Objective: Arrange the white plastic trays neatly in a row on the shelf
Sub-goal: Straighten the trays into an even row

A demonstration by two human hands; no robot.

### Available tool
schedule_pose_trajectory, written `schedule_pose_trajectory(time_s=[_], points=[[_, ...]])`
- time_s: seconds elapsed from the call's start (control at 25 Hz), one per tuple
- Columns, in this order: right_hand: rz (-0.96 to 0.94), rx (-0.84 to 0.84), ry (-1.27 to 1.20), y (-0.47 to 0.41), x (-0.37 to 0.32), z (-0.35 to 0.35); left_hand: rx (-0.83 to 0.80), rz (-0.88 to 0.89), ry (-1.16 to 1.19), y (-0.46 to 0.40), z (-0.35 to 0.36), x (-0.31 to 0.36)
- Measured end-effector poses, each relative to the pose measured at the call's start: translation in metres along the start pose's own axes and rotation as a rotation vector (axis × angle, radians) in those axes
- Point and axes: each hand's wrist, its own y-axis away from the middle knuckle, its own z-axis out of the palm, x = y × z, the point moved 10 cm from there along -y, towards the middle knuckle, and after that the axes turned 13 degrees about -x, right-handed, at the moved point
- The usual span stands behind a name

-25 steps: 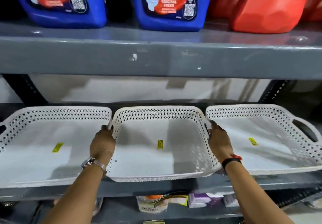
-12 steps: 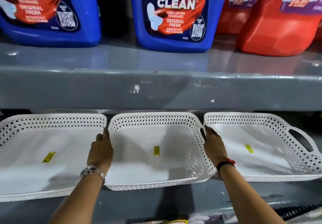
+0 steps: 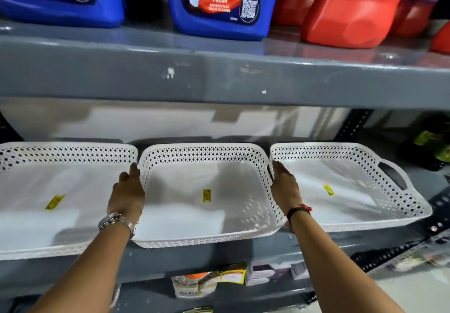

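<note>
Now the left hand point(image 3: 127, 192) and right hand point(image 3: 283, 186) still clasp the middle white perforated plastic tray point(image 3: 209, 191) by its sides, pushed back level with its neighbours on the grey metal shelf point(image 3: 243, 252).

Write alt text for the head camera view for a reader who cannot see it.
Two hands, left hand and right hand, hold the sides of the middle tray in a row of three white perforated trays on a grey shelf. Blue jugs and red jugs stand on the shelf above.
</note>
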Motion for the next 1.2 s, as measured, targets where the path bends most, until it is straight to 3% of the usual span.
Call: schedule_pose_trajectory(time_s=[0.36, 1.2], points=[[-0.021, -0.034, -0.015, 0.02, 0.005, 0.001, -0.013, -0.011, -0.043, 0.02, 0.002, -0.006], [-0.025, -0.035, -0.051, 0.024, 0.005, 0.002, -0.04, -0.077, 0.156, 0.018, 0.003, -0.016]])
